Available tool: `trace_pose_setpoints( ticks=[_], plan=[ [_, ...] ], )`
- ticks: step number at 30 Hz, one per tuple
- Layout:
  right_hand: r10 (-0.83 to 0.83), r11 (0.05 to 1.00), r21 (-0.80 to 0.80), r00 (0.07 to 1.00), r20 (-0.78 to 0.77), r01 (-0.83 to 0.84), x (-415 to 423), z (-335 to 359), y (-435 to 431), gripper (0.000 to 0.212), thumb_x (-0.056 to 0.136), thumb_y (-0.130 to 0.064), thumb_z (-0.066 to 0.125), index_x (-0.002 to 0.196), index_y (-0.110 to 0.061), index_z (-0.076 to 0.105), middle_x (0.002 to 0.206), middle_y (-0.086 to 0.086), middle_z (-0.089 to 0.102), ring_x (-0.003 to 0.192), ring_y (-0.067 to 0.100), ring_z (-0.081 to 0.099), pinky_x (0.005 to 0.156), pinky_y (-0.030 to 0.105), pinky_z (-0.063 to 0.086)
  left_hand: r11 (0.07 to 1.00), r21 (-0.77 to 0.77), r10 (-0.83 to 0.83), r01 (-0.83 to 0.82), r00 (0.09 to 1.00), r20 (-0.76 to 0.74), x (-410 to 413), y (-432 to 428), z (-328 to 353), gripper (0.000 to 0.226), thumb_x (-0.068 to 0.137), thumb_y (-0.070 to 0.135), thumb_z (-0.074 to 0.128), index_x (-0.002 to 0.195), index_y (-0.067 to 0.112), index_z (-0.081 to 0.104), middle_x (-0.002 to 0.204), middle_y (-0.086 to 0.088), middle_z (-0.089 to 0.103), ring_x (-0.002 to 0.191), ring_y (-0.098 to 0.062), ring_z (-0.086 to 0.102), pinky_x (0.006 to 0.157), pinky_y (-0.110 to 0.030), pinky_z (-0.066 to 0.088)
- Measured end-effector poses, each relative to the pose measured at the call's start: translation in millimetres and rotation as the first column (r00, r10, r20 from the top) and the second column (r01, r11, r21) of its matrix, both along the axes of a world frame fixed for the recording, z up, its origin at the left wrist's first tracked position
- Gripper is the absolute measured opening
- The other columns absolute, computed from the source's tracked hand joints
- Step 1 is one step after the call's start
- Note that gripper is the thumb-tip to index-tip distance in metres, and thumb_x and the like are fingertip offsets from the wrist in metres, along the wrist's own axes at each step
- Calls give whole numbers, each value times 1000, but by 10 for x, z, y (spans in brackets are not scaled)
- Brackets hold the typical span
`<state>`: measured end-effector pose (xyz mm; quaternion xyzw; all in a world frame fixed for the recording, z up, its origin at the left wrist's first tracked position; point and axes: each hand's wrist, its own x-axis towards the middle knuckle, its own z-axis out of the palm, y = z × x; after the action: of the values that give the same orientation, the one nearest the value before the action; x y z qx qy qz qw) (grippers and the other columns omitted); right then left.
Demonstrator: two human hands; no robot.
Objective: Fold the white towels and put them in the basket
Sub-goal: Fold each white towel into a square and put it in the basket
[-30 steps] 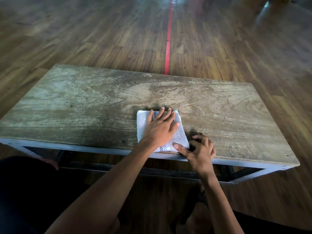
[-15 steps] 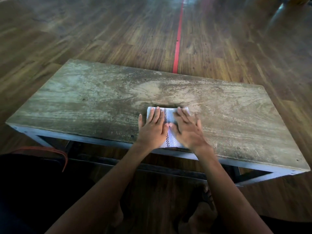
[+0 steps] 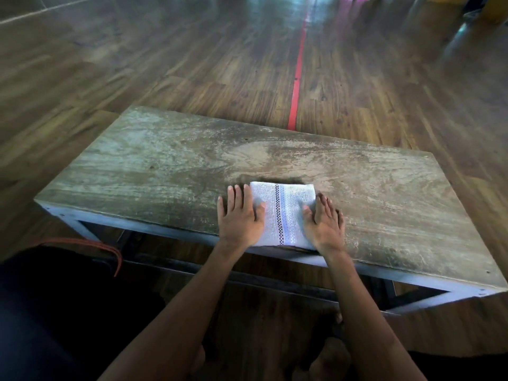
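Note:
A folded white towel point(image 3: 283, 213) with a dark checkered stripe lies flat at the near edge of the worn wooden table point(image 3: 165, 166). My left hand point(image 3: 240, 218) lies flat with straight fingers at the towel's left side, thumb on the cloth. My right hand point(image 3: 325, 222) lies flat at its right side, fingers straight, thumb touching the towel. No basket is in view.
A dark mass with a thin orange cord point(image 3: 110, 250) sits at the lower left by the table's corner. A red line point(image 3: 297, 78) runs along the wooden floor beyond the table. My feet show under the table's near edge.
The right hand folded the towel over, then both hands pressed on its middle. Now they have slid apart to the towel's left and right sides, baring the striped top.

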<state>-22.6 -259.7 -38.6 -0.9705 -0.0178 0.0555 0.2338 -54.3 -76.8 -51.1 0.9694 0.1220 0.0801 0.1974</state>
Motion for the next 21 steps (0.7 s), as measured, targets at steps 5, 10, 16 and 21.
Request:
trace_pose_setpoints(
  ticks=[5, 10, 16, 21],
  plan=[
    [-173, 979, 110, 985, -20, 174, -28, 131, 67, 52, 92, -51, 45, 122, -8, 51, 142, 13, 30, 133, 31, 21, 113, 44, 14, 992, -38, 116, -120, 989, -94, -89, -113, 152, 61, 95, 55, 16, 119, 12, 52, 129, -12, 43, 120, -30, 35, 101, -46, 25],
    [-201, 973, 76, 962, -185, 218, 27, 297, 53, 35, 83, -44, 50, 95, -11, 49, 129, 12, 31, 125, 33, 23, 109, 45, 22, 960, -194, 169, -203, 970, -177, -30, -159, 285, 46, 96, 44, 36, 122, 8, 48, 129, -11, 41, 123, -29, 34, 102, -44, 27],
    [-117, 901, 395, 978, -172, 177, 55, 295, 18, 31, 77, -38, 51, 89, -10, 48, 74, -1, 50, 71, 18, 51, 57, 28, 41, 891, -434, 89, -134, 988, -123, -53, -170, 370, 33, 99, 34, 37, 118, 7, 35, 113, -13, 58, 98, -31, 60, 86, -46, 48],
    [-99, 692, 696, 980, -171, 191, -46, 317, -7, 44, 92, -15, 55, 127, -23, 30, 96, 3, 56, 73, 14, 55, 53, 20, 45, 631, -770, 121, -97, 992, -26, -56, -188, 460, 38, 100, 22, 40, 135, 13, 28, 115, -13, 59, 71, -9, 54, 63, -27, 42]
  ],
)
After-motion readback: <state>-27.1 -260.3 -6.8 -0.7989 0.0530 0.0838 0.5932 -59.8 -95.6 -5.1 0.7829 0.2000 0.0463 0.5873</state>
